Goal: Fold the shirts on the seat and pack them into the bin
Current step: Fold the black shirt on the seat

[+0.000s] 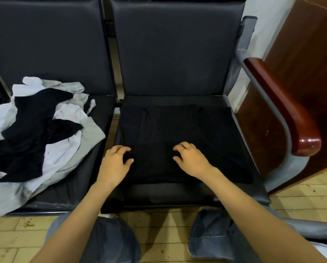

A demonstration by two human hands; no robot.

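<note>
Both hands, left (pixel 115 162) and right (pixel 190 160), rest with loosely curled fingers, holding nothing, on a seemingly partly folded black shirt (pixel 177 133).

**Matt cloth, glossy wood**

The black shirt (pixel 177 141) is matt, soft cloth on a smooth, faintly shiny leather-like seat (pixel 177 194). At right, the armrest (pixel 284 111) is glossy lacquered wood on grey painted metal. The floor (pixel 301 198) at the bottom is pale wood.
</note>
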